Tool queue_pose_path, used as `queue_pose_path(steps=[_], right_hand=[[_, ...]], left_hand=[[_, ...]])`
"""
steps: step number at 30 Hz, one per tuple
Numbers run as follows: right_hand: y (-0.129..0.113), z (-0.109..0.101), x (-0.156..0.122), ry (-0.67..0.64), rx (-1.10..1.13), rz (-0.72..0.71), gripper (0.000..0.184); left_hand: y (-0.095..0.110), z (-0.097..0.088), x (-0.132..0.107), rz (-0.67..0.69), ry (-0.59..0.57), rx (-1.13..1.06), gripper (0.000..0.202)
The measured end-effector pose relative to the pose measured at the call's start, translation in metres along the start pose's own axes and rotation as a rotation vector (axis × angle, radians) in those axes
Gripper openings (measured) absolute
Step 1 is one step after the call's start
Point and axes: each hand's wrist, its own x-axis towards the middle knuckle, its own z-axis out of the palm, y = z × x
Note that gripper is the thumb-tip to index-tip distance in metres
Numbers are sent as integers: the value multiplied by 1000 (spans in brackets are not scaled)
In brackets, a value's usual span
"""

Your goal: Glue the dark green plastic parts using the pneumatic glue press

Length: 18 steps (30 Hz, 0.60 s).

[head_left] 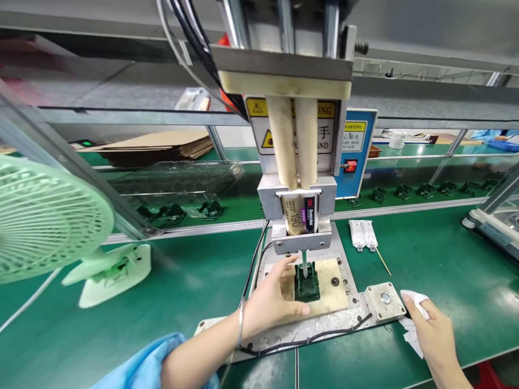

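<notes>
My left hand (272, 302) grips a small dark green part (307, 283) between thumb and fingers, on the tan plate (334, 297) of a glue dispensing machine. The machine's needle (303, 258) points down into the top of the part, below a dual adhesive cartridge (300, 213). My right hand (433, 335) rests on the green mat, closed on a crumpled white tissue (413, 316), next to a grey button box (384, 300) with a round metal button.
A pale green desk fan (44, 221) stands at left. Two white adhesive packs (364, 234) and a thin stick lie right of the machine. Several dark parts (425, 190) sit on the conveyor behind. A scale (492, 224) is at far right. Cables run along the metal base (308, 329).
</notes>
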Motion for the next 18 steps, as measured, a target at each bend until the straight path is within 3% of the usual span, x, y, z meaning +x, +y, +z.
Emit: queue_pose_path(steps=[2,4,6,8,11,13,18], right_hand=[[-1,-2,-3,9,44,37,60],[-3,-4,-5,19,87,51,61],[-6,-2,-5,1,90,19,59],[-11,4,-4,-67,67,-30,56],[-20,16,-1,-196,50,-74,53],[-25,22,0,-243,54,-66,55],[-24,27,-3,-197,34,-86,55]], left_hand=[[-1,-18,-13,11,102,131,103],[-9,-42,-31,-5,228,243,89],[-22,-66,-51,-130,311,269,76],[-38,-81,-68,-268,330,213,78],[-58,-84,-82,-376,342,74,85],[-66,-76,-85,-376,418,0,84],[-76,-62,-85,-302,576,-25,77]])
